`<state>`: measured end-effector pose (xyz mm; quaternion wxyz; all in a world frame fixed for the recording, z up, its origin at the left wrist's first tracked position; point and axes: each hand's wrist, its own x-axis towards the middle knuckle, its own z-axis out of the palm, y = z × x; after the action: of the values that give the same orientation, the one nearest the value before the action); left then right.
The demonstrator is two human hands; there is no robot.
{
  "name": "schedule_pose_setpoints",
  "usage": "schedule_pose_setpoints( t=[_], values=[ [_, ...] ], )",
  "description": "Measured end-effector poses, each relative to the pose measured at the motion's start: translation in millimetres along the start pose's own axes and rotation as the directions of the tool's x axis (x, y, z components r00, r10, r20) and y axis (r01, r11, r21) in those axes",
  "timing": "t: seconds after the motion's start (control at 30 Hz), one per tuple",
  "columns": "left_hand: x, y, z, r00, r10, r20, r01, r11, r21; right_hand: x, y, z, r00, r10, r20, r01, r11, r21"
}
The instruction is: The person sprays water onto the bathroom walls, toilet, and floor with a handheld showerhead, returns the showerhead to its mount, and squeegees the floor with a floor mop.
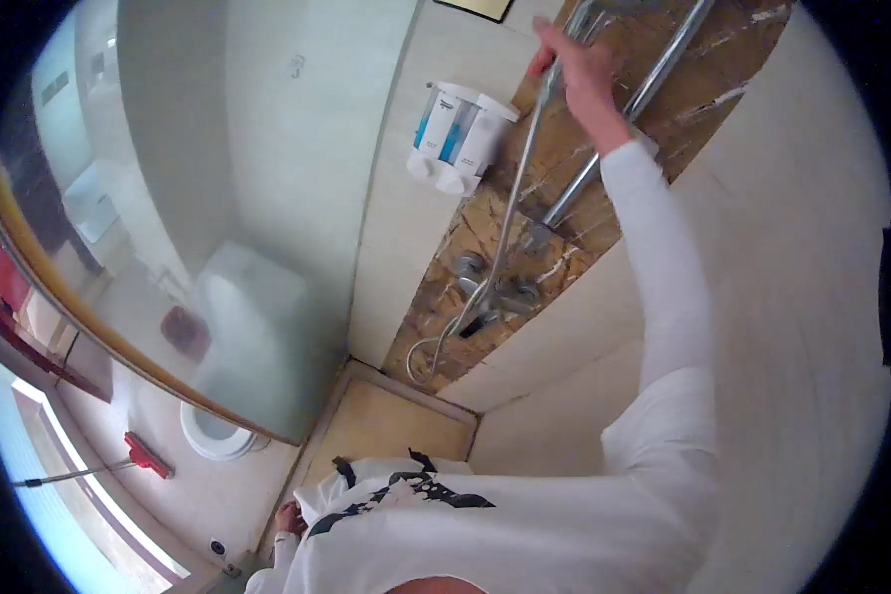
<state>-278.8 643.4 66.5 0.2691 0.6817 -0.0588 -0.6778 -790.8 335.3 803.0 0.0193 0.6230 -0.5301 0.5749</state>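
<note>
1. The right hand [581,74] is raised on an outstretched arm, at the upper end of the metal shower hose [519,173]. Fingers show on one side of the metal and the palm on the other; I cannot tell whether the grip is closed around it or only rests against it.

2. The left hand [289,517] is low beside the white shirt [535,510], well apart from the right. Its fingers look loosely curled, but it is too small and partly hidden to tell whether it holds anything.

3. The key relation: the hose's long axis slants down and leftward from the right hand to the mixer tap [510,295], ending in a loop below it. The right hand is clearly nearer; the left is far below the hose's upper end.

4. The chrome rail [666,61] passes behind the right forearm, slanting roughly the same way as the hose, apart from it, over the brown marble strip [698,119].

5. The soap dispenser [462,137] is on the wall left of the right hand, beyond the hose.

6. Left of the left hand are the toilet [191,438] and a red-headed mop [147,455].
</note>
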Motion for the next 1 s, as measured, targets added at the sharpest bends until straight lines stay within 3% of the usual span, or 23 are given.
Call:
schedule_pose_setpoints(
  t=[0.03,0.1,0.17,0.23,0.27,0.3,0.33,0.4,0.47,0.5,0.53,0.57,0.63,0.7,0.77,0.8,0.87,0.9,0.93,0.97,1.0],
  values=[
    [3.2,-0.1,6.2,0.997,0.057,0.046,-0.056,0.998,-0.019,-9.1,-4.5,1.9,1.0,-0.005,0.005,0.005,1.0,0.011],
    [11.2,-0.9,16.5,0.988,0.126,0.095,-0.126,0.992,0.0,-41.3,-14.6,2.6,0.971,0.14,0.193,-0.127,0.989,-0.077],
    [5.8,-7.2,17.2,0.988,0.115,0.099,-0.111,0.993,-0.048,-71.8,-18.0,-6.1,0.919,0.277,0.28,-0.142,0.897,-0.419],
    [-14.7,-4.6,18.4,0.993,0.083,0.083,-0.075,0.992,-0.1,-114.8,1.8,-7.3,0.912,0.077,0.403,0.091,0.92,-0.382],
    [-0.5,-15.7,2.8,0.922,0.295,0.252,-0.359,0.896,0.264,-143.8,0.2,-8.0,0.873,0.116,0.474,0.057,0.94,-0.336],
    [19.5,-30.3,-14.1,0.761,0.499,0.414,-0.631,0.423,0.651,-175.2,-2.6,-6.8,0.826,0.158,0.542,0.01,0.956,-0.294],
    [25.2,-35.4,-23.0,0.551,0.645,0.528,-0.668,-0.038,0.743,-205.1,-2.2,-4.8,0.784,0.15,0.602,0.037,0.957,-0.288],
    [23.6,-40.8,-45.4,0.78,0.31,0.543,-0.544,-0.093,0.834,-262.6,13.0,0.8,0.725,0.186,0.663,0.009,0.96,-0.28],
    [13.1,-39.3,-58.5,0.553,0.448,0.702,-0.718,-0.171,0.675,-319.9,41.5,10.7,0.552,0.209,0.807,0.045,0.959,-0.279],
    [-9.2,-32.7,-45.6,0.879,0.354,0.319,-0.476,0.626,0.618,-340.9,54.1,15.0,0.537,0.236,0.81,0.005,0.959,-0.283],
    [-22.7,-28.9,-35.5,0.997,-0.065,0.051,0.06,0.993,0.1,-361.3,64.9,21.1,0.555,0.198,0.808,0.091,0.951,-0.295],
    [-31.3,-22.6,-31.6,0.996,-0.076,0.039,0.071,0.991,0.11,-381.8,76.2,27.7,0.572,0.151,0.806,0.184,0.934,-0.306],
    [-42.5,-9.8,-24.5,0.995,-0.091,0.04,0.081,0.976,0.201,-429.5,96.8,47.6,0.596,0.168,0.785,0.208,0.912,-0.353],
    [-67.1,5.6,-5.1,1.0,-0.029,-0.004,0.029,0.987,0.156,-449.1,105.3,62.7,0.62,0.169,0.766,0.244,0.886,-0.394],
    [-78.2,18.2,4.9,0.998,0.033,-0.057,-0.026,0.993,0.115,-462.9,109.2,71.0,0.493,0.38,0.783,-0.076,0.915,-0.397],
    [-75.6,20.8,7.0,0.997,0.077,-0.01,-0.074,0.985,0.156,-468.0,112.6,73.5,0.49,0.378,0.785,-0.081,0.917,-0.391],
    [-74.0,12.2,1.1,0.993,0.11,0.029,-0.114,0.974,0.196,-481.6,122.0,76.3,0.371,0.583,0.723,-0.599,0.745,-0.293],
    [-72.5,7.1,0.7,0.985,0.17,0.033,-0.173,0.969,0.179,-485.1,131.6,76.8,0.366,0.579,0.728,-0.599,0.746,-0.292],
    [-65.6,-0.4,1.3,0.972,0.231,0.037,-0.234,0.959,0.157,-484.5,143.0,75.3,0.353,0.68,0.643,-0.557,0.705,-0.439],
    [-62.1,-7.7,-3.7,0.976,0.209,0.056,-0.215,0.968,0.128,-486.7,151.5,71.8,0.349,0.766,0.541,-0.512,0.639,-0.575],
    [-59.0,-15.4,-10.0,0.974,0.218,0.066,-0.225,0.963,0.147,-485.7,155.2,66.1,0.35,0.761,0.546,-0.509,0.644,-0.572]
  ],
)
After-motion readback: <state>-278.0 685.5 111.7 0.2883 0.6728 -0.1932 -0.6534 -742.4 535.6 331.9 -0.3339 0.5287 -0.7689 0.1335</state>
